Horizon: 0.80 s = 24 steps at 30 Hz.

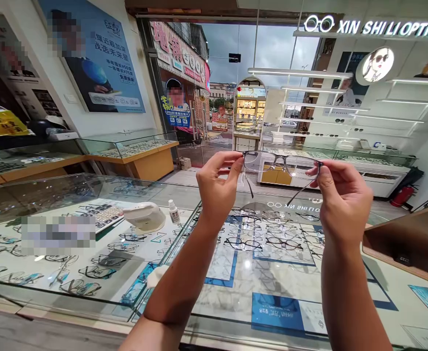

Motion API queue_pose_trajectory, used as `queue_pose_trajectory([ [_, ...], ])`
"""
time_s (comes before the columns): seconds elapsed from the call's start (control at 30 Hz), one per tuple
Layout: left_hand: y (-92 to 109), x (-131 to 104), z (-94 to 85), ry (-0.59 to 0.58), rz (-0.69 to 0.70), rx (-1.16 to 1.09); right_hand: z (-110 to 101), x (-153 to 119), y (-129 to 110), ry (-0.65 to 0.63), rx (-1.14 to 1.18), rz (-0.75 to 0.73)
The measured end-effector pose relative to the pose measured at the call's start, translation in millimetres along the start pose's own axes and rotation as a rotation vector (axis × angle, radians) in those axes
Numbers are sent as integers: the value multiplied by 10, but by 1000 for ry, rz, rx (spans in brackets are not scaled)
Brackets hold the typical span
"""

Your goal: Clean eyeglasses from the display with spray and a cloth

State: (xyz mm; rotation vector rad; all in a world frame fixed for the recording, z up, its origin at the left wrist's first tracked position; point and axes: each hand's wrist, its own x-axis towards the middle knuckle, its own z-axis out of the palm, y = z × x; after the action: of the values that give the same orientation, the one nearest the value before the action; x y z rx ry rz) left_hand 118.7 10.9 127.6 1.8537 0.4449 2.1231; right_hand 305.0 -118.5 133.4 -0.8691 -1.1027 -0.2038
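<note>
A pair of eyeglasses [281, 157] with a dark upper rim is held up in the air above the glass counter [184, 239]. My left hand [219, 180] pinches the frame at its left hinge corner between thumb and fingers. At the opposite corner, my right hand [341, 195] grips the other hinge the same way. Both temple arms are unfolded and slant downward from the lenses. Under the glass, below the held pair, lie several rows of eyeglasses [243, 243].
On the counter stand a white spray bottle [173, 212], a white device [144, 216] and a calculator-like keypad [107, 218]. At right is a brown tilted panel [411, 239]. Farther back are display cases [137, 156], an arched mirror [250, 112] and a red fire extinguisher [402, 196].
</note>
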Motion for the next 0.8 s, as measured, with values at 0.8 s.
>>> queue_pose_trajectory([
  [0.8,22,6,-15,-44,-28,15,-31,46,117,-34,-4,55],
])
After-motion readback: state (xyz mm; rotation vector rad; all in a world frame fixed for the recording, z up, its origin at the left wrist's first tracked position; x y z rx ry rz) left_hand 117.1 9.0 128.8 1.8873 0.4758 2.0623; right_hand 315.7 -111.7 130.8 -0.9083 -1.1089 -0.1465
